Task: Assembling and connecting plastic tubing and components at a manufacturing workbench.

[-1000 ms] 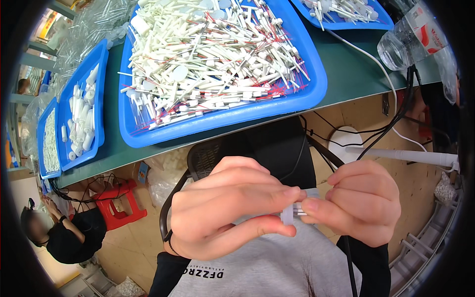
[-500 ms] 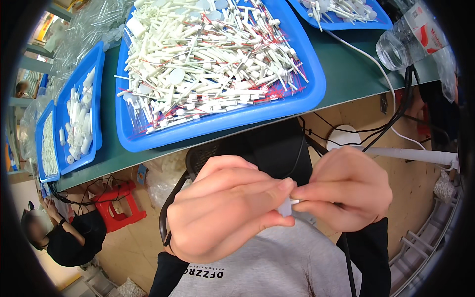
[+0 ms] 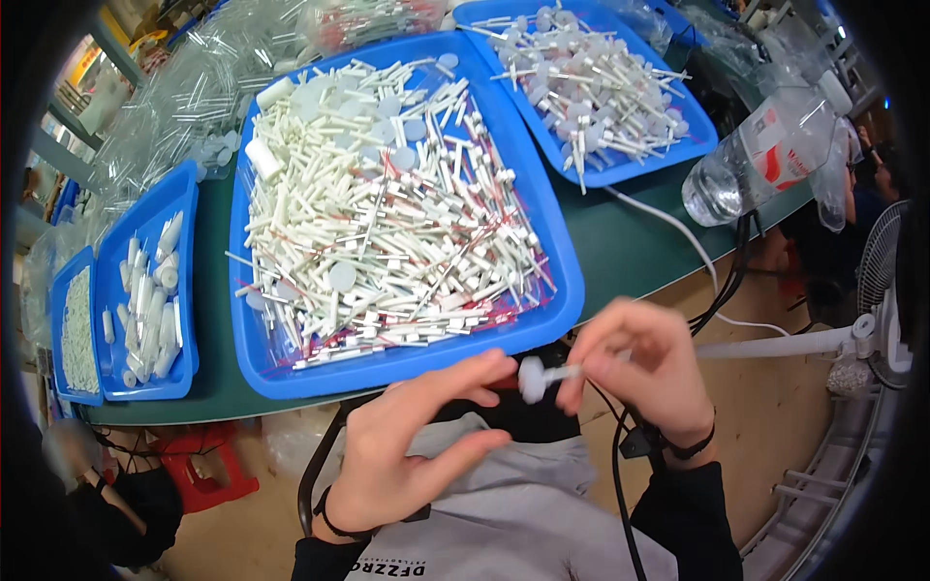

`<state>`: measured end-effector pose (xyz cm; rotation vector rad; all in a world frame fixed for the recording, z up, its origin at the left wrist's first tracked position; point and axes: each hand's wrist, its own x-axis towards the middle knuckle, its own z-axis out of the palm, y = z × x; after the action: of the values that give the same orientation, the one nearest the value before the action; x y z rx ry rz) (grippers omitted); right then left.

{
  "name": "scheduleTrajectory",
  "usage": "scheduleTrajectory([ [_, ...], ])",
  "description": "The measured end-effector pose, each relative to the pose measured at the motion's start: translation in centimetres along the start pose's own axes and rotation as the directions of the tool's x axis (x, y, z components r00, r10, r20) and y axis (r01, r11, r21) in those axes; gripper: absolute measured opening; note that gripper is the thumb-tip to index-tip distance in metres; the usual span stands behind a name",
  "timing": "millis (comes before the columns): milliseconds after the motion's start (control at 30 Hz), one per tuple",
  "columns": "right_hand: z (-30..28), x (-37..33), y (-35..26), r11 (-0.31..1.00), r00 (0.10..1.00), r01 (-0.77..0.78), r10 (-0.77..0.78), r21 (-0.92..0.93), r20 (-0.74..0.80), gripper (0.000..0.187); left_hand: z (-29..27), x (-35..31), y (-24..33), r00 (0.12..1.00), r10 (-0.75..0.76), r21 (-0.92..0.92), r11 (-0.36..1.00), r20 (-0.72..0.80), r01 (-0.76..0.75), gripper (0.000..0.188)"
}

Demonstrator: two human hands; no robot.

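Between the thumb and fingers of my right hand [image 3: 644, 368] is a small white stem with a translucent round disc [image 3: 532, 379] at its left end. My left hand [image 3: 417, 441] is just left of the disc, apart from it, thumb and fingers spread with nothing between them. Both hands are in front of a large blue tray [image 3: 407, 373], heaped with white sticks [image 3: 387, 223], some with thin red wires. To its right, a second blue tray [image 3: 620, 174] contains similar white stems with translucent discs [image 3: 601, 92].
On the green table [image 3: 639, 257], a clear bottle [image 3: 765, 150] lies tilted at the right, beside a white cable [image 3: 668, 218]. Two smaller blue trays [image 3: 184, 378] stand at the left. A red stool [image 3: 208, 474] and a seated person [image 3: 131, 504] are lower left; a fan [image 3: 877, 290] is at right.
My hands, close together around the piece before, have separated. The left has opened off it; the right keeps the stem with its disc. The view has tilted up, showing more of the table.
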<state>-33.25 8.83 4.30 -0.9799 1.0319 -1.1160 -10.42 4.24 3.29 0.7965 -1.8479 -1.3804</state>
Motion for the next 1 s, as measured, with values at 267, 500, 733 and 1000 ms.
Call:
scheduleTrajectory([
  [267,-6.2,7.8,-6.1,0.886,0.803,0.414,-0.463,-0.208,-0.374,0.038,-0.7,0.9,-1.0,0.998,-0.030,-0.039,0.999,0.062,0.032,0.044],
  [500,-4.5,7.0,-4.5,0.396,0.654,0.151,-0.727,-0.906,-0.209,0.035,-1.4,0.6,-1.2,0.992,-0.054,-0.066,0.996,0.118,0.063,0.043],
  [733,0.3,5.4,-1.6,0.247,0.806,0.335,-0.575,-0.909,0.141,0.013,-1.5,0.5,-1.5,0.990,-0.030,-0.070,0.997,0.138,0.040,0.042],
  [1000,2.7,7.5,-1.8,0.014,0.771,0.408,-0.540,-0.913,0.337,0.018,-1.2,0.3,-1.5,0.993,0.007,-0.071,0.997,0.115,0.001,0.043],
])
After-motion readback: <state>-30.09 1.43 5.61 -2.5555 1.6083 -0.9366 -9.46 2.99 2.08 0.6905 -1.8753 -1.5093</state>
